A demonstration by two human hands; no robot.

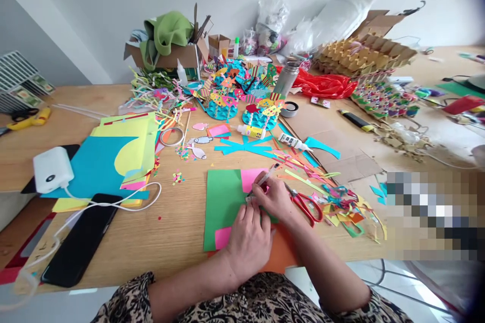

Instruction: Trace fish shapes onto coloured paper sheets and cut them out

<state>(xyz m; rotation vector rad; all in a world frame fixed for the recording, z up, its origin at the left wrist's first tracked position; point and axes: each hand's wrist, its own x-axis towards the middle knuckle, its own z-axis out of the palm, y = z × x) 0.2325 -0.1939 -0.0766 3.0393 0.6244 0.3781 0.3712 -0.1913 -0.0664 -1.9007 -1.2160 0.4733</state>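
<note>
My right hand (273,198) is closed round a clear pen (267,176), its tip down on a small paper piece near the pink paper (249,177). My left hand (248,239) lies just below it, fingers curled down, pressing on the green paper sheet (223,201). A second pink piece (223,237) peeks from under the green sheet at its lower edge. An orange sheet (282,255) sits beneath my wrists at the table's front edge.
Red-handled scissors (307,205) lie right of my hands among paper scraps (348,209). Glue bottles (251,131) and blue cut-outs (246,145) lie farther back. A phone (81,239), white power bank (53,169) and stacked coloured sheets (117,156) are at left. Cardboard (341,154) lies at right.
</note>
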